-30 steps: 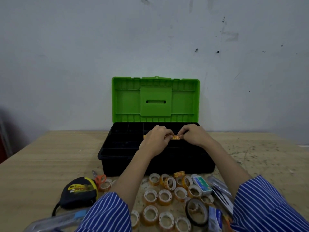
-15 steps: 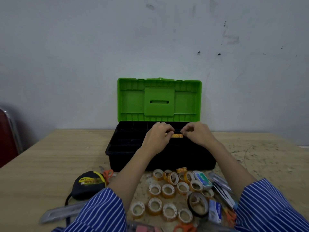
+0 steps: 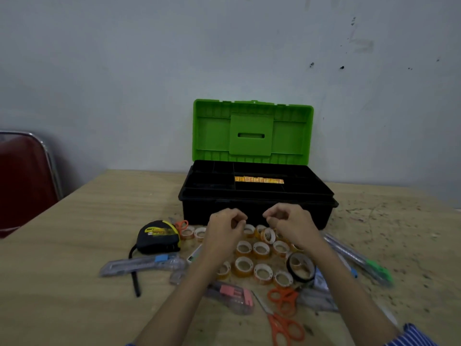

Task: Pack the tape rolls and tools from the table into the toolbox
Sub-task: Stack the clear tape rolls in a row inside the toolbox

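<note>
The black toolbox (image 3: 257, 211) stands open with its green lid (image 3: 252, 132) upright against the wall. A row of amber tape rolls (image 3: 259, 180) lies in a middle tray compartment. Several more amber tape rolls (image 3: 260, 249) lie on the table in front of the box. My left hand (image 3: 225, 229) and my right hand (image 3: 289, 223) hover just above these rolls, in front of the box wall. Both hands hold nothing, with fingers loosely curled.
A black-and-yellow tape measure (image 3: 158, 237) sits left of the rolls. Utility knives (image 3: 142, 264) (image 3: 233, 295), orange scissors (image 3: 284, 313), a black tape roll (image 3: 300, 267) and a green-tipped cutter (image 3: 361, 260) lie around. A red chair (image 3: 23, 181) stands at the table's left edge.
Both hands left the tape rolls in the toolbox tray and drew back toward me, down to the loose rolls on the table. The camera tilted down and shifted.
</note>
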